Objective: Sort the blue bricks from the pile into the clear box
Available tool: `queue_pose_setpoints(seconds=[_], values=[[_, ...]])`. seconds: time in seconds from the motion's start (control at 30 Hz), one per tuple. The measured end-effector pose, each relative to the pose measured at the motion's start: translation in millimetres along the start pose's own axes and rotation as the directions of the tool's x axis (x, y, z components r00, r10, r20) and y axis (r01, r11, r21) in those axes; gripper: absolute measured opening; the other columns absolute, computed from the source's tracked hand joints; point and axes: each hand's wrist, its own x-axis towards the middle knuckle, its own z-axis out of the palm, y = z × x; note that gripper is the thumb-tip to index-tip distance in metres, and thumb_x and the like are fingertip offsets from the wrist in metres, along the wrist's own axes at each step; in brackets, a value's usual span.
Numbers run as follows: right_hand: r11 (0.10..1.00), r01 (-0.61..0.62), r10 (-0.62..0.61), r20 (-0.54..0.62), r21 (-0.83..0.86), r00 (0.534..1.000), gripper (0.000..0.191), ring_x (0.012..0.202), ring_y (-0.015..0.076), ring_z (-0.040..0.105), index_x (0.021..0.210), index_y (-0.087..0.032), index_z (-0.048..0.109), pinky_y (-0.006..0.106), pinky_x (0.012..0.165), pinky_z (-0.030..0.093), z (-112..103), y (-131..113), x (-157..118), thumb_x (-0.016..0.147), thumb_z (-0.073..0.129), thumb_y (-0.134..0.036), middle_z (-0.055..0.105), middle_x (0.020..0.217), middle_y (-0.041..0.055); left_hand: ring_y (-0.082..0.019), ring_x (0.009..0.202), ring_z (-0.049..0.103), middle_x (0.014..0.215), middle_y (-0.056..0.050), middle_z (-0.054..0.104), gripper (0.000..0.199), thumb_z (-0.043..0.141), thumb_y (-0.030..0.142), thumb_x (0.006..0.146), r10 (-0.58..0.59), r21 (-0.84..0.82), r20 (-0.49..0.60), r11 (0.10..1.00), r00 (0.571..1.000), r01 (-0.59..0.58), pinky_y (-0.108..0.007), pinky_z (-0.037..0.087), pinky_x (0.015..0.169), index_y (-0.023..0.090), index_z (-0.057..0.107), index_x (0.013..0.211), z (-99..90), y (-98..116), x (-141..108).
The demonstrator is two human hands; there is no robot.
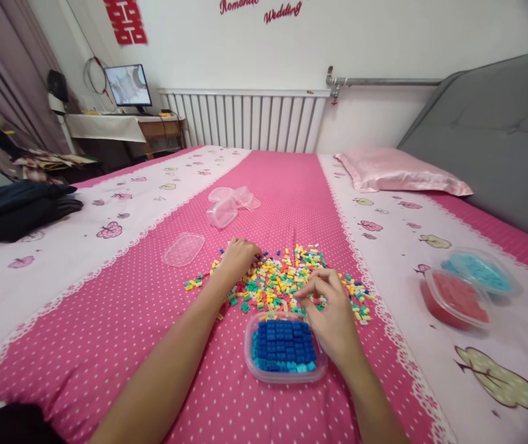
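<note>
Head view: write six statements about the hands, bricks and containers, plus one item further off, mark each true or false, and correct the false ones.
1. The left hand is at the multicoloured pile. True.
2. Every piece in the pile is yellow. False: green, red and white ones show too.
3. The right hand is beside the near container. True.
4. The near container holds only white bricks. False: it holds dark blue bricks with lighter blue pieces around them.
5. A pink pillow lies beside the grey headboard. True.
6. No container stands right of the pile. False: a red-filled container does.
</note>
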Motion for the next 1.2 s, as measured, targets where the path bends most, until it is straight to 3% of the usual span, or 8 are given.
queue_pose_setpoints(seconds=[0.3, 0.53, 0.77, 0.97, 1.2], values=[[1.0, 0.009, -0.009, -0.002, 0.02, 1.0, 0.013, 0.087, 0.0211, 0.059, 0.073, -0.022, 0.067, 0.035, 0.076, 0.048, 2, 3, 0, 0.083, 0.063, -0.016, 0.053, 0.094, 0.0045, -0.023, 0.087, 0.065, 0.088, -0.01, 0.074, 0.012, 0.063, 0.014, 0.085, -0.093, -0.107, -0.074, 0.991, 0.993, 0.085, -0.032, 0.043, 0.08, 0.017, 0.073, 0.09, 0.9, 2, 2], [1.0, 0.012, -0.011, -0.017, 0.018, 1.0, 0.012, 0.083, 0.0196, 0.058, 0.073, -0.022, 0.067, 0.034, 0.074, 0.047, 1, 4, 0, 0.083, 0.063, -0.017, 0.053, 0.093, 0.0039, -0.018, 0.085, 0.065, 0.093, -0.006, 0.073, 0.02, 0.053, 0.008, 0.084, -0.248, -0.325, -0.219, 0.93, 0.944, 0.169, -0.027, 0.047, 0.077, 0.017, 0.067, 0.094, -5.9, 8, -1], [1.0, 0.002, -0.002, -0.009, 0.023, 1.0, 0.012, 0.081, 0.0192, 0.057, 0.073, -0.022, 0.066, 0.033, 0.071, 0.047, 0, 2, 0, 0.084, 0.063, -0.017, 0.054, 0.092, 0.0035, -0.015, 0.073, 0.069, 0.081, -0.002, 0.073, 0.015, 0.06, 0.01, 0.08, -0.339, -0.472, -0.202, 0.856, 0.919, 0.212, -0.025, 0.049, 0.071, 0.018, 0.068, 0.089, -2.0, -4, -4], [1.0, 0.003, -0.003, 0.003, 0.019, 1.0, 0.012, 0.084, 0.0194, 0.058, 0.074, -0.022, 0.065, 0.033, 0.073, 0.047, 0, 2, 0, 0.084, 0.062, -0.016, 0.054, 0.092, 0.0036, -0.015, 0.075, 0.069, 0.085, -0.003, 0.075, 0.01, 0.065, 0.016, 0.082, -0.314, -0.479, -0.152, 0.853, 0.937, 0.208, -0.024, 0.049, 0.07, 0.019, 0.067, 0.091, -2.3, -6, -6], [1.0, -0.005, 0.005, 0.025, 0.015, 1.0, 0.012, 0.084, 0.0191, 0.058, 0.075, -0.022, 0.064, 0.033, 0.073, 0.046, -1, 3, 0, 0.085, 0.061, -0.016, 0.055, 0.092, 0.003, -0.02, 0.087, 0.069, 0.096, -0.006, 0.076, 0.014, 0.062, 0.016, 0.084, -0.365, -0.34, -0.126, 0.889, 0.923, 0.305, -0.029, 0.048, 0.077, 0.02, 0.069, 0.096, -11.2, -7, -11]])
